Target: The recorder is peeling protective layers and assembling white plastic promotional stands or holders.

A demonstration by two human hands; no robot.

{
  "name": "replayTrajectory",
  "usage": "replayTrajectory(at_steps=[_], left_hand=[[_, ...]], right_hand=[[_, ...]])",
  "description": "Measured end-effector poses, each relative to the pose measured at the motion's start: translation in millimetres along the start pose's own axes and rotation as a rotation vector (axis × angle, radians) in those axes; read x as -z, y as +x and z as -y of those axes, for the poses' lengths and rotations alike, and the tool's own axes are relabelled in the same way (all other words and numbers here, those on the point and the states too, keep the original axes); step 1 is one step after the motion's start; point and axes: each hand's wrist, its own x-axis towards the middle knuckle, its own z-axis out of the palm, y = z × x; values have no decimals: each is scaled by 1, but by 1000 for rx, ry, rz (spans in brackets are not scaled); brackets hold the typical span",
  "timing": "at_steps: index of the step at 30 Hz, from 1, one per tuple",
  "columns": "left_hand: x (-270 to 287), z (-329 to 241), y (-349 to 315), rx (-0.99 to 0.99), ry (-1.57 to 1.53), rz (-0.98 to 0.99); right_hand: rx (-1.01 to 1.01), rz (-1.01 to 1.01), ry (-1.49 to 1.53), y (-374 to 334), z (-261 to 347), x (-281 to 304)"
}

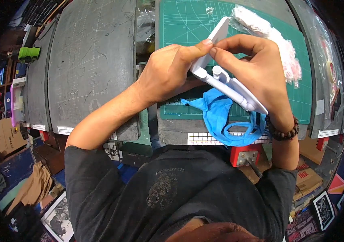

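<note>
Both hands are raised over a green cutting mat (184, 30) around a white hinged plastic piece that looks like a folding stand (225, 89). It is tilted, with a flat panel pointing away from me and a rod-like hinge nearer to me. My left hand (164, 70) grips the panel from the left, its thumb on the panel's edge. My right hand (258, 66) has its thumb and index finger pinched together at the panel's right side. Whatever lies between those fingertips is too small to make out. Below the stand, a crumpled blue cloth (217, 115) hangs over the mat's near edge.
A clear plastic bag (252, 20) and a white-and-pink bundle (288, 54) lie on the mat's right side. A dark scratched board (91, 60) stands to the left across a gap. A red clamp block (238, 156) juts out near my body. A tape roll (331, 72) lies far right.
</note>
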Motion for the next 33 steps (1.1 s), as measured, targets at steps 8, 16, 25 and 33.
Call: replayTrajectory(at_steps=[8, 16, 25, 33], left_hand=[[2, 0, 4, -44, 5, 42], [-2, -4, 6, -53, 3, 9], [-3, -2, -3, 8, -83, -25], [1, -5, -3, 20, -116, -32]], right_hand=[[-38, -18, 22, 0, 5, 0], [-50, 17, 134, -1, 7, 0], [69, 26, 108, -1, 2, -4], [57, 2, 130, -1, -2, -7]])
